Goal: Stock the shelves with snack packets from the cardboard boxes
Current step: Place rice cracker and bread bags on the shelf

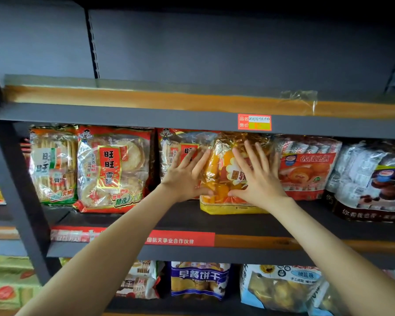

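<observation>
On the middle shelf [214, 222], both hands, left hand [184, 179] and right hand [258, 179], grip open, press flat; push the yellow packet [224, 179] back evenly, upright.

Bare forearms [114, 242]; left grip [186, 179], right grip [258, 179]

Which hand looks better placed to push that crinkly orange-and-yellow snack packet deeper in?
Probably the right hand: it lies flat across the crinkly orange-and-yellow snack packet; the left hand touches only its edge.

Open room above, crowded row below
The top shelf [146, 96] offers free passage; on the middle shelf [183, 221] packets [112, 169] stand tightly side by side.
</observation>
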A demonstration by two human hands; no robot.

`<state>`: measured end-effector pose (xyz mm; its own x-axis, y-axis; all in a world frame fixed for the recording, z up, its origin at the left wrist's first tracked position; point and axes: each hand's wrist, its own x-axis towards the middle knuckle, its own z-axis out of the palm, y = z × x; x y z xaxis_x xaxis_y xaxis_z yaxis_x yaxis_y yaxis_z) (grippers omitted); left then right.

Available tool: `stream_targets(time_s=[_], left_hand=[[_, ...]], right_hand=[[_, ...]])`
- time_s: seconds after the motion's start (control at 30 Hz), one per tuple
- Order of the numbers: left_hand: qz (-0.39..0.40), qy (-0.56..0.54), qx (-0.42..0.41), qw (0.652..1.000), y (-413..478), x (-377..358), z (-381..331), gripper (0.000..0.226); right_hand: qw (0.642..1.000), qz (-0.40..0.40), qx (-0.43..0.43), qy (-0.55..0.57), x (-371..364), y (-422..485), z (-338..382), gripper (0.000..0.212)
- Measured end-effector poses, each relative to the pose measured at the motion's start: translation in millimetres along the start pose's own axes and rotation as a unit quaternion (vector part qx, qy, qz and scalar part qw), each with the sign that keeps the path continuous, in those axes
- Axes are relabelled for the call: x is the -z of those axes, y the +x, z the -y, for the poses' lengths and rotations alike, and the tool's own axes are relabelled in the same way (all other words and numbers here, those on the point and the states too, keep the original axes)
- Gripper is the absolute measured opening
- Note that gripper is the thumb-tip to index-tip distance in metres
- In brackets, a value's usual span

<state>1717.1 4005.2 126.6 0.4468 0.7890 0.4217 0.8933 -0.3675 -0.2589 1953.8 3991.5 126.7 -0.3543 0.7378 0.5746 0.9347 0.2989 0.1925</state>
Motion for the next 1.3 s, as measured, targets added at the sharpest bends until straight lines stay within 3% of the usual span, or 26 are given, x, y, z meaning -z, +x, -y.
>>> stream_targets(time_s=[0.07, 0.13, 0.2, 0.27, 0.43, 0.57, 0.73, 0.93, 1.07, 1.17, 1.3], left_hand=[[-0.037, 0.009, -0.017, 0.999, 7.5, -11.6, 3.7, 0.11], [-0.088, 0.009, -0.052, 0.995, 15.9, -18.4, 5.5, 0.113], [-0.053, 0.005, -0.076, 0.996, 21.7, -22.5, 9.0, 0.115], [0.004, 0.006, -0.072, 0.997, 23.2, -23.1, 12.5, 0.115], [0.01, 0.04, -0.065, 0.997, 26.6, -24.0, 16.0, 0.134], [-0.018, 0.13, -0.033, 0.991, 20.1, -30.3, 22.6, 0.131], [-0.006, 0.155, 0.005, 0.988, 15.7, -28.6, 25.3, 0.124], [-0.062, 0.193, 0.015, 0.979, 6.1, -32.5, 34.1, 0.14], [-0.091, 0.198, -0.014, 0.976, 8.2, -37.6, 40.0, 0.139], [-0.094, 0.203, -0.006, 0.975, 7.7, -38.8, 38.5, 0.139], [-0.096, 0.214, -0.003, 0.972, 8.6, -42.5, 36.6, 0.133]], right_hand=[[1.0, -0.011, -0.006, -0.004, -2.3, -0.8, -0.9, 0.129], [0.998, -0.04, 0.045, -0.025, -3.1, -3.4, 4.7, 0.127], [0.989, -0.06, 0.128, -0.052, -4.0, -3.3, 14.0, 0.122], [0.984, -0.058, 0.152, -0.069, -7.1, 1.0, 20.7, 0.116], [0.989, -0.01, 0.103, -0.104, -13.9, 12.2, 13.7, 0.114], [0.989, -0.028, 0.093, -0.114, -15.7, 4.6, 1.4, 0.112], [0.988, -0.045, 0.082, -0.12, -15.1, -1.0, -3.7, 0.108], [0.987, -0.035, 0.078, -0.134, -15.4, -0.1, -11.3, 0.111], [0.986, -0.019, 0.085, -0.14, -15.2, 6.6, -13.8, 0.113], [0.987, 0.004, 0.083, -0.14, -18.4, 14.7, -11.8, 0.113], [0.98, 0.099, 0.089, -0.146, -15.3, 34.0, -9.2, 0.111]])
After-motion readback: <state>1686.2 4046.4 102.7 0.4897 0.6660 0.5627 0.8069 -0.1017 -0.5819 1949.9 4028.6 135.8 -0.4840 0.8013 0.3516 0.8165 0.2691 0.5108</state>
